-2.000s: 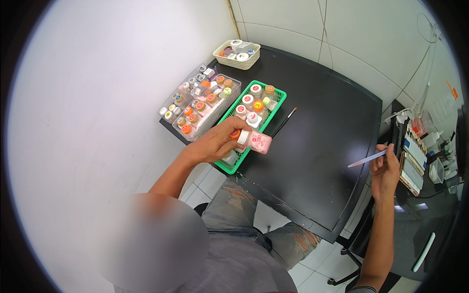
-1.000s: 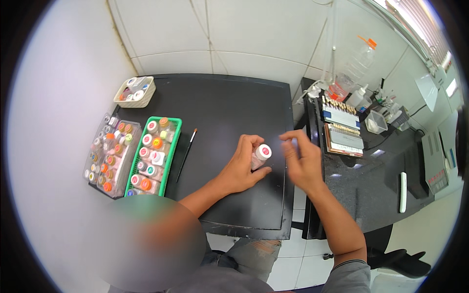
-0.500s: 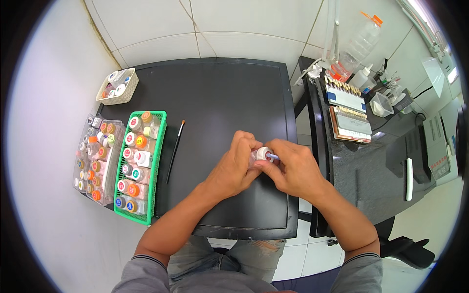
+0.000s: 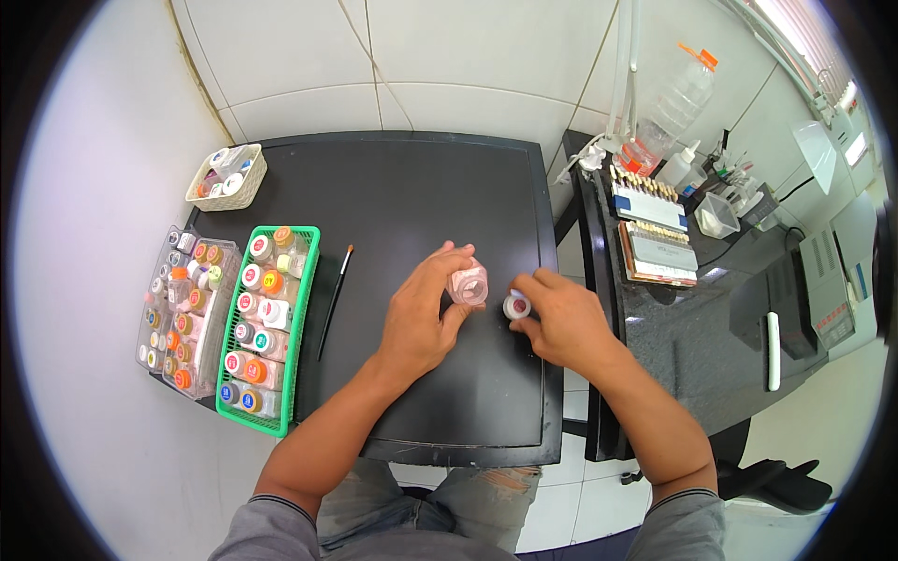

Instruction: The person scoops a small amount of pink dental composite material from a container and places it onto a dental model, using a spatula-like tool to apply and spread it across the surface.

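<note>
My left hand (image 4: 417, 313) is wrapped round a small clear bottle (image 4: 467, 284) with pale pink contents. The bottle's uncapped mouth faces up toward me. Just to its right, my right hand (image 4: 567, 316) pinches a white screw cap (image 4: 516, 305) between thumb and fingers, its hollow underside showing. Cap and bottle are apart, both held above the black table (image 4: 449, 393). A thin black brush (image 4: 336, 304) with a brown tip lies left of my hands.
On the left stand a green basket (image 4: 305, 323) and a clear plastic tray (image 4: 211, 323), both holding several capped bottles. A cream basket (image 4: 245, 192) sits behind them. Across a gap at right, a dark counter (image 4: 683, 374) carries shade guides (image 4: 655, 201) and a large plastic bottle (image 4: 675, 103).
The cap has come off the bottle. My right hand has moved right with it, while my left has shifted slightly left with the bottle. The view has tilted a little.
</note>
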Motion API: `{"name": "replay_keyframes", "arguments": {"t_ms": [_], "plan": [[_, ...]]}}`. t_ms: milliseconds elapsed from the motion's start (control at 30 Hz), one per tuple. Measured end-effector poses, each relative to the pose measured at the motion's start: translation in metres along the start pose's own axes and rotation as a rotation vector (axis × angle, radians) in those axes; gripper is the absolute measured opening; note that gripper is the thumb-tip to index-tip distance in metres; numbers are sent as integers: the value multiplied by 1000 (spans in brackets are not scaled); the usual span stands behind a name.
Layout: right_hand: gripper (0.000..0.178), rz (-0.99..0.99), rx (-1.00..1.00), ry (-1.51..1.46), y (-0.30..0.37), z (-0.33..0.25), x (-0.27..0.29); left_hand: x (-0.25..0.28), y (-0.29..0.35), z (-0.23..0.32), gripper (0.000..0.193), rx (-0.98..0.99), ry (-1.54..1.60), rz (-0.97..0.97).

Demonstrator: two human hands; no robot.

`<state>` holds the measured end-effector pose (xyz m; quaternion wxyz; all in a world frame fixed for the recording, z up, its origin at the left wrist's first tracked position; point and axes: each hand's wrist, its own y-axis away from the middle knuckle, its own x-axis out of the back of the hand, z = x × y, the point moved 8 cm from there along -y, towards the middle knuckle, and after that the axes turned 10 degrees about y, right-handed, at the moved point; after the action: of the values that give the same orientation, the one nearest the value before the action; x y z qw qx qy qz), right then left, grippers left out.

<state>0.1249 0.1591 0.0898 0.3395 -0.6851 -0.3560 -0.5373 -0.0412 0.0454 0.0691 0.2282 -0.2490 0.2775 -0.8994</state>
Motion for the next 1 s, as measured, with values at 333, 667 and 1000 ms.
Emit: {"name": "replay_keyframes", "arguments": {"t_ms": [333, 667, 1000], "plan": [[46, 360, 28, -78, 3, -9, 34, 9, 2, -1, 64, 47, 167, 111], [17, 845, 285, -82, 31, -21, 82, 15, -2, 21, 71, -192, -55, 172], [44, 853, 443, -375, 39, -27, 85, 9, 2, 1, 72, 15, 32, 123]]}}
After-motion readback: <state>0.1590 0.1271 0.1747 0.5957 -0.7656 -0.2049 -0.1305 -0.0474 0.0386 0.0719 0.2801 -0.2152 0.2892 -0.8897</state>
